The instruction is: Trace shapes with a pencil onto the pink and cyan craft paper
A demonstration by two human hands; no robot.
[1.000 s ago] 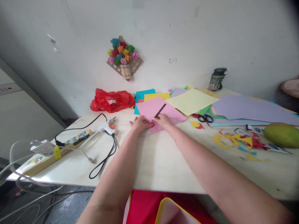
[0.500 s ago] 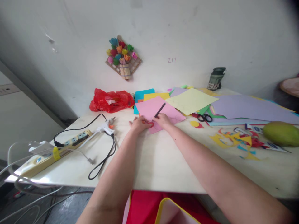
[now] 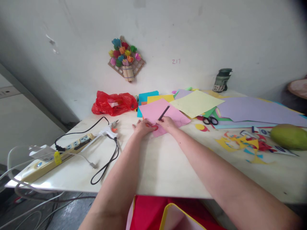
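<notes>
A pink sheet of paper (image 3: 161,110) lies on the table with faint round outlines drawn at its right side. My left hand (image 3: 143,127) rests on its near-left edge, fingers spread, the thumb and fingertips pressing on a small red paper circle (image 3: 155,127). In my right hand (image 3: 166,123) is a slim black pencil or pen (image 3: 164,112), pinched by the fingers and leaning up to the right. Its tip is down beside the red circle, partly hidden by my fingers.
Black-handled scissors (image 3: 210,120) lie right of the pink sheet, before coloured papers (image 3: 198,103). Paper scraps (image 3: 240,143), glue tubes and a green mango (image 3: 289,136) are farther right. A glue gun (image 3: 109,131), power strip (image 3: 69,148) and red plastic bag (image 3: 112,103) stand left.
Hardly anything differs. The upper end of the pencil or pen has shifted very slightly left; both hands stay in place on the pink paper.
</notes>
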